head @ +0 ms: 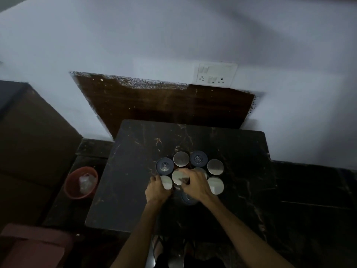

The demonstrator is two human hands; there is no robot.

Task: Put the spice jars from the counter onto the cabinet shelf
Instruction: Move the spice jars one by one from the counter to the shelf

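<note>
Spice jars (215, 166) stand clustered on a dark marble counter (135, 190), seen from above in dim light, so only lids show. Right hand (194, 183) covers the middle jars, fingers curled over one silver-lidded jar (177, 177). Left hand (157, 188) curls around the near-left jar (166, 182).

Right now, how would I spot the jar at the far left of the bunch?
Find the black marble counter below the wall socket. A cluster of jars stands on it; the far-left jar sits just beyond the left hand. Its lid is dark blue, while the lids nearest it are shiny silver.
</note>
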